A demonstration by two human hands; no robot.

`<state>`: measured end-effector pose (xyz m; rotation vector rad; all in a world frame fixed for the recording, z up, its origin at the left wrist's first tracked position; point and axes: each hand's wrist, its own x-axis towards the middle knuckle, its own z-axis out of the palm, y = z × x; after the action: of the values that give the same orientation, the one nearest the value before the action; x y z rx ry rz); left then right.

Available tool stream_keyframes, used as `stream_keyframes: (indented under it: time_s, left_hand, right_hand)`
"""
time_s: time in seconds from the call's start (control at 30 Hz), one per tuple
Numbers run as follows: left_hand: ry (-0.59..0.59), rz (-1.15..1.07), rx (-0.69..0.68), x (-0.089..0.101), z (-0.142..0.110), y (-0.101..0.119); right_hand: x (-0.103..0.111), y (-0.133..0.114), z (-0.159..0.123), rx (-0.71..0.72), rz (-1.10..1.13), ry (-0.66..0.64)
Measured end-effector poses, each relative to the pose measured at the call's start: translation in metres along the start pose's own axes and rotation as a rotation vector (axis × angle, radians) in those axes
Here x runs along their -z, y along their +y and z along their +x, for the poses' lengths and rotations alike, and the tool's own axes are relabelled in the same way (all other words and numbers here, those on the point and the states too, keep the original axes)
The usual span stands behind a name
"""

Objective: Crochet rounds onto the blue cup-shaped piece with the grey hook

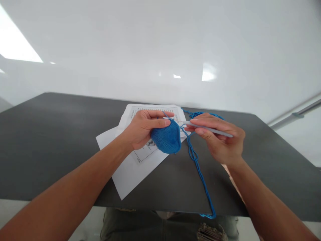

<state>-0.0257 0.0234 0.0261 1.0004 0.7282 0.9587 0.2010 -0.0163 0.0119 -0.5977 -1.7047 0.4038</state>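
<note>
A round blue crocheted piece point(165, 138) is pinched at its upper edge between the thumb and fingers of my left hand point(144, 129). A strand of blue yarn runs over the left index finger. My right hand point(220, 135) grips a crochet hook point(213, 130) with a pale grey handle, held much like a pen. The hook's thin metal tip points left and reaches the top edge of the crocheted piece; whether it sits inside a stitch I cannot tell. Loose blue yarn point(193, 154) hangs below and between both hands.
Printed sheets point(130, 177) lie under the crocheted piece on the dark grey table point(62, 140). More blue yarn point(200, 113) is heaped behind my right hand, and a strand trails over the table's front edge. A glossy white wall point(125, 50) stands behind the table.
</note>
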Motion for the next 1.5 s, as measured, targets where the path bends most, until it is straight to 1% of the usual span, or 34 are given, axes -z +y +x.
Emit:
stream_keyframes:
  time_s: [0.2, 0.43, 0.57, 0.7, 0.83, 0.9, 1.03, 1.2, 1.27, 1.33, 1.4, 1.5]
  left_hand:
    - [-0.016, 0.063, 0.010, 0.005, 0.003, -0.001]
    - [-0.041, 0.180, 0.029, 0.013, 0.006, 0.005]
    - [-0.060, 0.208, 0.043, 0.016, 0.007, 0.007]
    - [-0.086, 0.226, 0.056, 0.015, 0.005, 0.008]
    - [-0.137, 0.245, 0.050, 0.016, 0.004, 0.009]
    - [-0.154, 0.249, 0.049, 0.016, 0.004, 0.009]
    - [-0.154, 0.257, 0.046, 0.018, 0.005, 0.008]
    - [-0.138, 0.300, 0.026, 0.018, 0.007, 0.007]
    - [-0.151, 0.315, 0.028, 0.018, 0.006, 0.007]
    - [-0.174, 0.326, 0.036, 0.018, 0.005, 0.007]
    - [-0.196, 0.322, 0.041, 0.017, 0.004, 0.007]
    - [-0.214, 0.297, 0.035, 0.016, 0.003, 0.008]
  right_hand:
    - [0.008, -0.003, 0.006, 0.053, -0.092, -0.055]
    - [0.020, -0.004, 0.006, 0.154, -0.195, -0.203]
    - [0.022, -0.005, 0.006, 0.135, -0.181, -0.222]
    - [0.020, -0.007, 0.006, 0.095, -0.122, -0.190]
    - [0.018, -0.011, 0.009, 0.029, -0.082, -0.155]
    - [0.019, -0.011, 0.010, 0.028, -0.077, -0.153]
    - [0.025, -0.009, 0.010, 0.086, -0.122, -0.205]
    - [0.031, -0.011, 0.012, 0.090, -0.177, -0.292]
    - [0.032, -0.011, 0.012, 0.067, -0.147, -0.288]
    - [0.031, -0.011, 0.010, 0.010, -0.094, -0.257]
    - [0.029, -0.010, 0.006, -0.102, -0.001, -0.197]
    - [0.023, -0.008, 0.003, -0.334, 0.190, -0.064]
